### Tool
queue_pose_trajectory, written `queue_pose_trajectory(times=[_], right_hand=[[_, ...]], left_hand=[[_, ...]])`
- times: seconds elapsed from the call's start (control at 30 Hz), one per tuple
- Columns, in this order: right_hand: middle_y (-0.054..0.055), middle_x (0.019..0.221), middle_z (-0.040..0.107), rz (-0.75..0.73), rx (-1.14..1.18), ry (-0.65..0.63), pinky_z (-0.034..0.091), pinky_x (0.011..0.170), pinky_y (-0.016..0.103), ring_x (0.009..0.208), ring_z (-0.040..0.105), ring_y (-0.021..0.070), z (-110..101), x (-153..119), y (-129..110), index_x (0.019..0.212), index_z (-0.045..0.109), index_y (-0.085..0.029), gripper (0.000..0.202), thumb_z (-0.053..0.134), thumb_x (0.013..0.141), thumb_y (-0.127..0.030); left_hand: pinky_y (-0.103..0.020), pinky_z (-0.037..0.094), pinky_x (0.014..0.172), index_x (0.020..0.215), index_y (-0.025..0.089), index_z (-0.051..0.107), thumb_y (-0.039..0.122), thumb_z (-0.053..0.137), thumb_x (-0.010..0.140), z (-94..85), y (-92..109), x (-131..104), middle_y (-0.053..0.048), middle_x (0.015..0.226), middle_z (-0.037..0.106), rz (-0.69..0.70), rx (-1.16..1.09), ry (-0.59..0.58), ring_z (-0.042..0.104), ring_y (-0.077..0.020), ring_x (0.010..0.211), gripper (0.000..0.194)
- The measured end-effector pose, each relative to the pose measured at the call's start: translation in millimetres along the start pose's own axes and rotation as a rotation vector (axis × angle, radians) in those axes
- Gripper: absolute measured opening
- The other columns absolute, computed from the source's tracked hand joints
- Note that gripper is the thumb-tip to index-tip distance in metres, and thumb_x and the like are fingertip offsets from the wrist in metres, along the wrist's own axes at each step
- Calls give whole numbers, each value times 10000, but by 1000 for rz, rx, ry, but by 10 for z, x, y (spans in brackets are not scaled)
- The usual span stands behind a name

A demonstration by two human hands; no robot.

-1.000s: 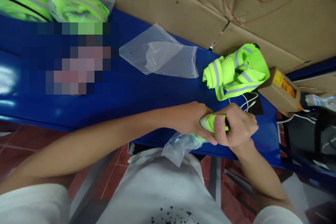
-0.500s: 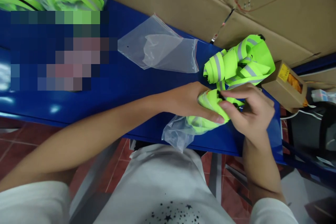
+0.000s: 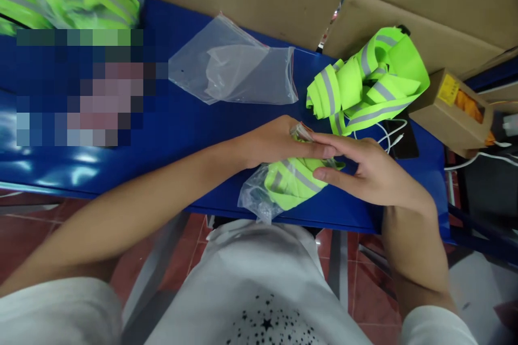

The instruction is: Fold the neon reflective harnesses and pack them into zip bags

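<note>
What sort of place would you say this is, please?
It looks like a packing workspace: flat, clear plastic bagging lies on a glossy blue table, and a fluorescent yellow-green, grey-striped bundle in crumpled clear plastic is at the near edge.

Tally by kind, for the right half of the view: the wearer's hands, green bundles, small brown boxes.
Hands: 2 (left hand, right hand)
Green bundles: 2 (held bundle, loose bundle)
Small brown boxes: 1 (box beside the loose bundle)
Total: 5
</note>
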State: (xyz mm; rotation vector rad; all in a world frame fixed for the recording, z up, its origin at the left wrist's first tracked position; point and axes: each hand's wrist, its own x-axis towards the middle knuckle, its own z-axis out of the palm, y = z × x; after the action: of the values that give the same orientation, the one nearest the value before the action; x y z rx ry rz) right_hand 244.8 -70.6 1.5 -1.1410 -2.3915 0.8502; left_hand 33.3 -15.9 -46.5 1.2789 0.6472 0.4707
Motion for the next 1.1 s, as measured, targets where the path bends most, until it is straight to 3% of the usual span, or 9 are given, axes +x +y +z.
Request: queue_pose_trajectory(times=[0.13,0.27,0.4,0.53,0.6,0.7,0.8,0.97,1.1], right_hand=[[67,1503,605,8,208,63,572,1035,329,1304,648,240,6,35,4,1533,495,-272,671,753,914,-306],[53,1236,736,11,208,346,562,1034,376,1137,713,221,-47,52,42,1285,677,-260,370,744,923,-298],[53,1017,731,-51,37,229,539,955,424,971,700,236,-25,68,129,1088,715,-229,251,764,900,-388],[91,1037,676,-89,-138,108,432,1018,468,1071,625,260,58,94,179,914,691,-196,195,658,977,-378],[86,989,665,-84,-133,52,444,950,411,1058,609,245,74,100,180,842,672,-192,253,606,1009,-370],[7,706,556,-96,-17,17,414,663,282,717,545,146,47,102,175,732,614,-192,349,578,1027,-374],[-43,575,403,-27,37,126,295,521,266,530,367,96,-3,100,181,688,601,-188,396,562,1034,-375],[-39,691,539,150,222,382,305,518,253,542,370,93,-55,88,217,1172,751,-251,260,683,962,-388],[-80,567,443,211,476,187,259,431,236,430,282,74,-104,48,230,1390,669,-298,464,709,941,-410]], left_hand=[[-298,561,778,948,186,815,539,878,718,-19,8,22,-56,952,800,-8,-145,49,736,-204,875,426],[-292,563,729,896,183,789,523,839,771,-89,51,50,-24,872,777,42,-251,177,731,-180,789,366],[-287,542,728,857,155,775,470,862,749,-120,81,61,-22,810,748,97,-110,243,713,-173,774,345],[-306,543,753,868,116,774,466,889,711,-127,92,52,-59,830,751,86,47,192,715,-214,836,400],[-322,559,775,891,114,777,495,870,733,-137,81,53,-70,848,757,47,28,139,726,-234,859,422],[-359,592,833,1042,149,776,539,844,754,-149,33,69,-72,933,776,-27,-161,35,747,-258,916,489],[-391,611,893,1203,210,729,552,818,775,-147,-34,91,-58,1039,783,-65,-379,-12,751,-280,1024,555],[-388,623,925,1133,205,745,520,804,800,-116,-77,88,-68,1084,790,-94,-448,-94,731,-314,1124,463],[-380,612,935,1124,181,750,416,867,762,-64,-33,52,-75,1084,793,-81,-423,-27,752,-284,1054,447]])
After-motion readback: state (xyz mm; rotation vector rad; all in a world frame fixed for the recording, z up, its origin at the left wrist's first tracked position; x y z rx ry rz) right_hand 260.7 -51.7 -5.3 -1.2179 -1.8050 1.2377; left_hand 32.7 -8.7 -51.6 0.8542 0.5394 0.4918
